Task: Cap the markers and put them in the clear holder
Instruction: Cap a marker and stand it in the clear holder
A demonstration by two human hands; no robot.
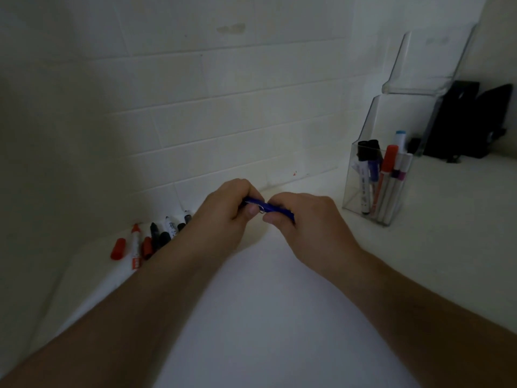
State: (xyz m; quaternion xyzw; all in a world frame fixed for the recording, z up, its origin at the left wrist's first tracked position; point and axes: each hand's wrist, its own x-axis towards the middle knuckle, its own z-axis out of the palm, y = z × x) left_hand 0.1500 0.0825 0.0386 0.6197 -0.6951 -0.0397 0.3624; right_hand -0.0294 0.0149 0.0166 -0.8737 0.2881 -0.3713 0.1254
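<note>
A blue marker [261,205] lies level between both hands above the white counter. My left hand [226,212] grips its left end and my right hand [305,219] grips its right end; fingers hide most of it, so cap and barrel cannot be told apart. The clear holder [355,191] stands to the right with several capped markers upright inside, among them a red one [387,163]. On the left by the wall lie a loose red cap [118,248], a red marker [135,245] and several black markers [158,233].
A white tiled wall [223,107] runs behind the counter. A tall clear brochure stand [425,65] rises behind the holder, with black objects [470,121] to its right. The white counter [279,317] stretches between my forearms.
</note>
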